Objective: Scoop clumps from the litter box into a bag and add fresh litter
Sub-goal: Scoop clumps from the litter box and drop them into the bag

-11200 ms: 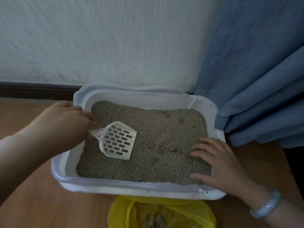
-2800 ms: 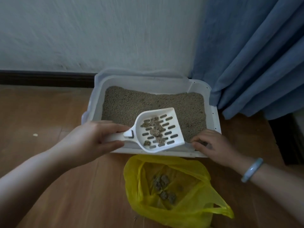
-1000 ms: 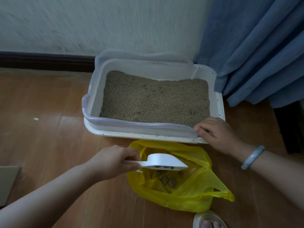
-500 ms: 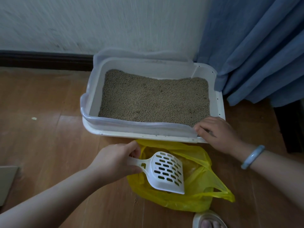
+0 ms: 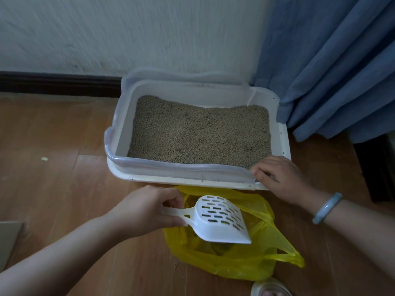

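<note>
A white litter box (image 5: 119, 137) with a clear rim stands on the wooden floor against the wall, filled with grey-brown litter (image 5: 198, 135). In front of it lies an open yellow plastic bag (image 5: 241, 261). My left hand (image 5: 147, 208) grips the handle of a white slotted scoop (image 5: 220, 221), which hangs turned over above the bag's mouth. The scoop hides most of the bag's inside. My right hand (image 5: 280, 178), a pale bangle on its wrist, holds the box's near right corner.
A blue curtain (image 5: 331, 67) hangs at the right, touching the box's far right corner. A dark skirting board (image 5: 57, 83) runs along the white wall. A slipper toe (image 5: 269, 289) shows at the bottom edge, and a flat cardboard piece (image 5: 8, 238) lies at the left.
My left hand carried the scoop with clumps from the box to the bag and turned it over there; it has tilted a little further since half a second ago. My right hand stayed on the corner.
</note>
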Tool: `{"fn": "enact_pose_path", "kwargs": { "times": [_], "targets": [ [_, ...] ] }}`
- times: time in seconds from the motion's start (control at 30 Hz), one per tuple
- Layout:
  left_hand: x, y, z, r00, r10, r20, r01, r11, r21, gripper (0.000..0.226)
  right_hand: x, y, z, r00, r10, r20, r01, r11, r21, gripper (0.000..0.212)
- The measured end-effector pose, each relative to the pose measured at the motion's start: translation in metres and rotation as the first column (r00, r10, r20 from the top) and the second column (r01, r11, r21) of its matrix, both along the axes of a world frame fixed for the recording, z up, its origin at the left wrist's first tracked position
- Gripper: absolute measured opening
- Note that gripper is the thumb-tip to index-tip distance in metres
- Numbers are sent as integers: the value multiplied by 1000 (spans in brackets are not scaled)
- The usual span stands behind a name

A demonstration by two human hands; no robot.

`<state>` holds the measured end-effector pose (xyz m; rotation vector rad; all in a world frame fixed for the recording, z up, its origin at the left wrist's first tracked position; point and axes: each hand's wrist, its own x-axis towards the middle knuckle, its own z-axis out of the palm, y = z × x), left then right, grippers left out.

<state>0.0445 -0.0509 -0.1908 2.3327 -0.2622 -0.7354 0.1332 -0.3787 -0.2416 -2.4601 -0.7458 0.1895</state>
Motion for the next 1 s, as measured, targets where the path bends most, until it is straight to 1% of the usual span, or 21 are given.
{"fn": "enact_pose_path", "kwargs": {
  "times": [0.07, 0.17, 0.2, 0.3, 0.4, 0.47, 0.57, 0.63, 0.73, 0.83, 0.93, 1.0],
  "targets": [
    [6, 1, 10, 999, 25, -42, -29, 993, -112, 32, 0, 1, 1, 1000, -1, -3, 1, 1000, -3, 48],
    [19, 1, 27, 995, 39, -91, -55, 981, -186, 14, -1, 2, 4, 1000, -7, -23, 7, 1000, -11, 39],
    [23, 1, 32, 994, 48, -97, -66, 978, -198, 13, -1, 3, 6, 999, -12, -32, 11, 1000, -12, 35],
    [36, 0, 48, 990, 83, -116, -109, 966, -236, 23, -2, 5, 11, 998, -20, -59, 18, 999, -36, 27],
    [48, -5, 57, 978, 85, -190, -130, 962, -238, 25, -2, 4, 13, 998, -1, -68, 1, 1000, -13, 32],
    [56, -9, 61, 963, 83, -257, -153, 951, -268, 23, -2, 2, 13, 998, -6, -61, 6, 1000, -2, 41],
    [71, -12, 65, 941, 162, -297, -267, 894, -359, 23, -2, 2, 12, 993, -35, -109, 35, 999, -7, 30],
    [84, -16, 64, 917, 242, -317, -363, 835, -414, 21, -1, 3, 13, 991, -39, -132, 38, 999, -12, 31],
    [104, -25, 58, 870, 329, -366, -471, 773, -425, 21, 3, 6, 19, 972, -81, -219, 95, 994, 55, 30],
    [121, -36, 43, 829, 370, -420, -540, 727, -424, 19, 12, 16, 28, 927, -110, -358, 174, 973, 151, 32],
    [132, -45, 26, 818, 371, -439, -551, 724, -415, 20, 23, 39, 40, 870, -66, -489, 218, 941, 260, 29],
    [135, -50, 16, 785, 376, -493, -592, 689, -417, 23, 28, 59, 49, 828, -39, -559, 246, 922, 299, 38]
  ]
}}
